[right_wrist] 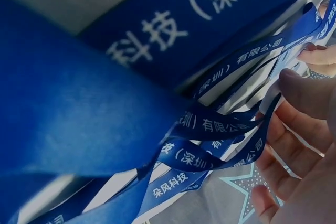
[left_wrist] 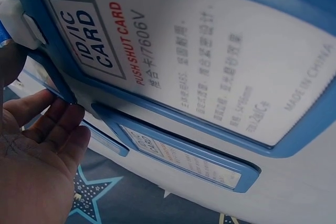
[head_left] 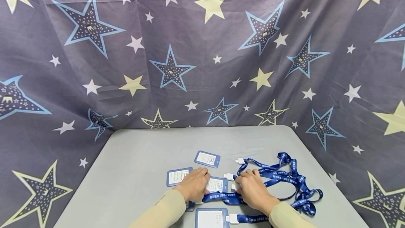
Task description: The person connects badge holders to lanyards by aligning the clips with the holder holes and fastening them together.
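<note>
My left hand (head_left: 195, 184) grips the near edge of a blue-framed ID card holder (head_left: 218, 185), its thumb and fingers at the frame in the left wrist view. Under my left wrist lies another card holder (left_wrist: 173, 61) with a white clip (left_wrist: 21, 24) joined to a blue lanyard (head_left: 221, 197). To the right, my right hand (head_left: 254, 189) pinches the white clip (right_wrist: 270, 98) of a printed blue lanyard (right_wrist: 220, 124) between thumb and forefinger. That clip points toward the held card holder, a small gap between them.
Loose card holders lie behind (head_left: 207, 159) and left (head_left: 172, 177) of my left hand. In front, a card holder (head_left: 211, 219) has its lanyard (head_left: 251, 218) attached. More lanyards (head_left: 300, 185) spread in loops on the right of the grey table (head_left: 133, 171). A star-patterned curtain (head_left: 202, 45) surrounds it.
</note>
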`<state>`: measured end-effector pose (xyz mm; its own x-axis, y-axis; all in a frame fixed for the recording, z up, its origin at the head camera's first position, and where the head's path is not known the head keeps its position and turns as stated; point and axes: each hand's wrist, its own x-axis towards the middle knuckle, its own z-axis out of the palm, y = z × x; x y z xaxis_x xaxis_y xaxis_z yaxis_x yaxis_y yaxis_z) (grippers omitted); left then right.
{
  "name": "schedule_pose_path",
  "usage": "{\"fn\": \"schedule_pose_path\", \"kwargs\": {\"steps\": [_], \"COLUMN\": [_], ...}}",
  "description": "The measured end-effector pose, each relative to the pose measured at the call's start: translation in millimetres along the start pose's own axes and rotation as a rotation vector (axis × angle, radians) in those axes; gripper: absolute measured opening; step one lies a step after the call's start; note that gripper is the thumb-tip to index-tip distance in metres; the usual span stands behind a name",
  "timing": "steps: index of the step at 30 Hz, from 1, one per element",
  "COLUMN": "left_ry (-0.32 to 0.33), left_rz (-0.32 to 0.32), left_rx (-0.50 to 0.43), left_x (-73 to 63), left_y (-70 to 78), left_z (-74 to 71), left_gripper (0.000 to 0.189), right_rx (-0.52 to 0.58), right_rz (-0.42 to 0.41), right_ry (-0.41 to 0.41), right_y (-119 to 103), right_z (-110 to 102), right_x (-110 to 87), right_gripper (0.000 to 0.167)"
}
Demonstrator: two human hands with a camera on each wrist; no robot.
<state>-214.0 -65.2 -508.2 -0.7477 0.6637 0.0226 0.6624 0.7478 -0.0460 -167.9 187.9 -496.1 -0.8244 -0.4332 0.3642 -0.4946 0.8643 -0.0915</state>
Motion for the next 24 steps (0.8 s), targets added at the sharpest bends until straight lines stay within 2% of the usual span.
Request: {"fn": "schedule_pose_path", "kwargs": {"steps": [24], "left_ry": [-0.01], "left_rz": [-0.013], "left_rx": [0.007], "left_x": [1.1], "left_y": [1.2], "left_z": [2.5], "left_gripper": [0.051], "right_rx": [-0.055], "right_rz": [-0.004], "right_ry": [-0.052], "right_y": [-6.2], "right_z": [11.7], "right_x": [9.3], "right_gripper": [0.021]}}
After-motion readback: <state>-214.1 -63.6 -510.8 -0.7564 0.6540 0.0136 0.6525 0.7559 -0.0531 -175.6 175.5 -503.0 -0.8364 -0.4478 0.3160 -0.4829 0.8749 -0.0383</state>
